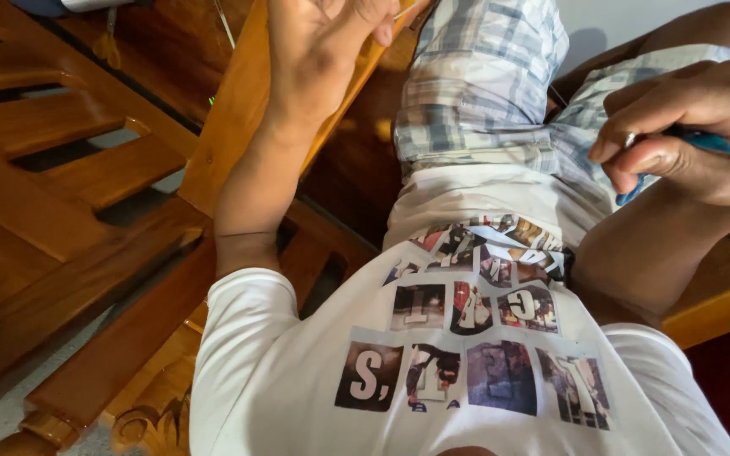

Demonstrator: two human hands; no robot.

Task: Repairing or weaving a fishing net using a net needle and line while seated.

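**Blue pen clamped in right hand, left hand raised over wooden armrest**

White cotton T-shirt [433, 371] with a collage of square photo prints fills the near field; wearer seated, looking down the torso. Beyond it, grey-and-white plaid shorts [475, 84] over the lap.

Right hand [694, 127]: fingers curled together and clamped on a slim blue plastic pen [703, 139]. Pen sits inside the grip, above the right thigh. Long axis runs roughly diagonal, from upper right at the hand's outer edge down to lower left, where a short blue end shows below the fingers. Which end is the tip: cannot tell, mostly hidden by fingers. A pale ring or band shows on one finger.

Left hand [323, 42]: raised at the far top edge, fingers loosely bent, thumb toward forefinger; a thin pale sliver near the fingertips, too small to identify. Whether it pinches it: cannot tell. Pen lies well apart, to its right.

Varnished orange-brown wooden chair frame [86, 253] with slats lies left, under the left forearm.
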